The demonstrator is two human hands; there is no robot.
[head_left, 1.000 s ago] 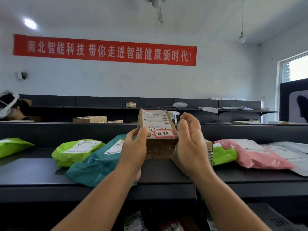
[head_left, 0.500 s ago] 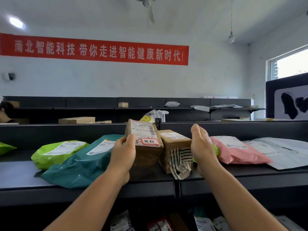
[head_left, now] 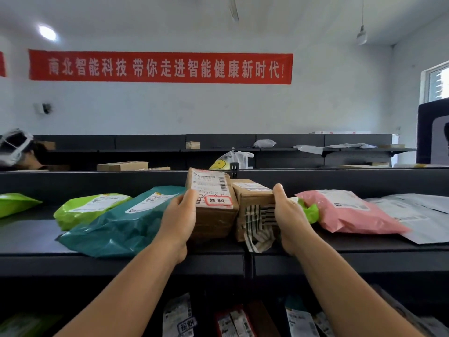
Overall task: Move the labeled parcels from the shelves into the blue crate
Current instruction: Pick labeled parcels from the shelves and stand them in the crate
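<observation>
Left hand [head_left: 181, 216] is wrapped around a labelled cardboard box [head_left: 213, 210] on the shelf [head_left: 31, 242]. A second box [head_left: 255, 205] is gripped by the right hand [head_left: 290, 215], likely so both can be lifted together.

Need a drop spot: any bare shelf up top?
Bare front strip of the top shelf, left of the teal mailer, below the green mailer. Crowded from the two cardboard boxes rightward past the pink mailer.

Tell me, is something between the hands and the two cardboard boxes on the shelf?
Nothing visible: the left hand touches the labelled box, and the right hand touches the striped-tape box.
</observation>
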